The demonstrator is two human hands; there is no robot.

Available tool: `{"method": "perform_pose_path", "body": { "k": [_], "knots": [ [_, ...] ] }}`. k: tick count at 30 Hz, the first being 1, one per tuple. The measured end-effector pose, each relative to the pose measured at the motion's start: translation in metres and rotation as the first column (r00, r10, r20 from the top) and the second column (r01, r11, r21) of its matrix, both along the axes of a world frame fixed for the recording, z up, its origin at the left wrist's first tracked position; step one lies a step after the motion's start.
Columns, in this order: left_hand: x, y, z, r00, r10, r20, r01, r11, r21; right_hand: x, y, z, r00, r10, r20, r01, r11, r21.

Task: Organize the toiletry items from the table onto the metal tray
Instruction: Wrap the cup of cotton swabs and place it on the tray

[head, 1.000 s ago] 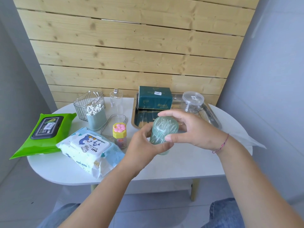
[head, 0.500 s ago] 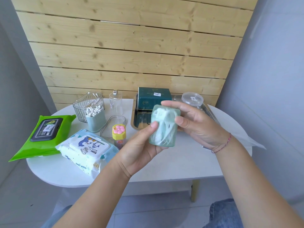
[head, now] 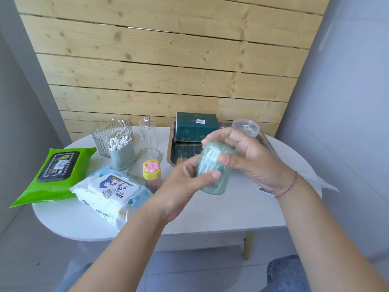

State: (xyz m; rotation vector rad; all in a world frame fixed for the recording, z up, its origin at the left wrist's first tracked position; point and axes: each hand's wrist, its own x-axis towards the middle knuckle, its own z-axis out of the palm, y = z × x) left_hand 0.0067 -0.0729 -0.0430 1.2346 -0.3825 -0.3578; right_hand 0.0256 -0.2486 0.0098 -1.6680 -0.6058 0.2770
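Both hands hold a pale green translucent jar [head: 212, 165] with white sticks inside, tilted above the table in front of the metal tray [head: 173, 152]. My left hand [head: 185, 186] grips its lower side with thumb across the front. My right hand [head: 246, 157] clasps its upper end. On the tray stand a dark green box [head: 196, 126] and a clear round lidded jar [head: 245, 127]. Left of the tray lie a yellow-capped small bottle [head: 152, 171], a baby wipes pack [head: 111, 192] and a green wipes pack [head: 56, 173].
A green cup of cotton swabs [head: 122, 151], a ribbed clear basket [head: 109, 131], a clear bottle [head: 147, 133] and a flat clear tray [head: 145, 161] stand at the left back. White paper [head: 320, 180] hangs off the table's right edge. A wooden slat wall rises behind.
The green jar has been turned in both hands from lid-toward-me to tilted on its side and shifted slightly right. The items on the table have not moved.
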Motion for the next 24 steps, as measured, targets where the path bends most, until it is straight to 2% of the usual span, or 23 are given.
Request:
{"method": "perform_pose_path", "body": {
  "k": [4,7,13,19,24],
  "knots": [
    [-0.004,-0.007,0.002,0.995,0.081,0.053,-0.090,0.974,0.210,-0.001,-0.002,0.000,1.000,-0.002,0.014,0.003,0.997,-0.076],
    [-0.005,-0.005,0.005,0.995,0.028,0.096,-0.054,0.960,0.276,-0.003,-0.006,0.004,0.999,0.054,0.000,-0.054,0.994,-0.099],
    [-0.006,-0.002,0.007,0.995,-0.077,0.068,0.059,0.969,0.241,-0.007,-0.008,0.008,0.995,0.099,0.027,-0.093,0.979,-0.181],
    [-0.004,-0.005,0.007,0.997,0.032,0.074,-0.050,0.963,0.264,-0.007,-0.001,0.006,0.990,0.099,0.099,-0.069,0.959,-0.274],
    [0.001,-0.002,0.006,0.997,0.019,0.077,-0.038,0.966,0.254,-0.007,0.005,0.003,0.982,0.094,0.162,-0.041,0.952,-0.303]
  ]
}}
